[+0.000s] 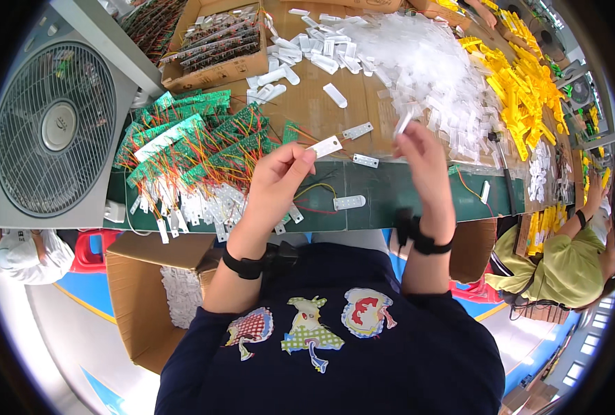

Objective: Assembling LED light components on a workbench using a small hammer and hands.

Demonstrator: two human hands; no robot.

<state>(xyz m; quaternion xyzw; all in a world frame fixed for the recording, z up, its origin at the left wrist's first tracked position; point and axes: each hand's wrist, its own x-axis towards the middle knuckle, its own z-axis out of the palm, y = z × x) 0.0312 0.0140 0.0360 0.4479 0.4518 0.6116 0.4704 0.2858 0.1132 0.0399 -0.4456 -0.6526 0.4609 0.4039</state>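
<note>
- Up close, the left hand (274,181) pinches a small white rectangular strip board (325,146) by one end, fingers closed on it, above the near edge of the green-topped workbench (404,194).
- Opposite it, the right hand (423,160) grips a clear narrow plastic cover (403,124) at its lower end between fingertips.
- Both pieces look light and stiff; the board probably wants holding by its edges, and the smooth cover may slip.
- Thin coloured wires (314,190) trail below the board, likely delicate.
- To the left lies a heap of green circuit boards (190,142).
- Ahead sits a pile of clear plastic covers (425,62), with yellow plastic parts (522,90) to its right.
- An open brown cardboard box (217,41) stands at the far left; another cardboard box (148,290) sits on the floor.
</note>
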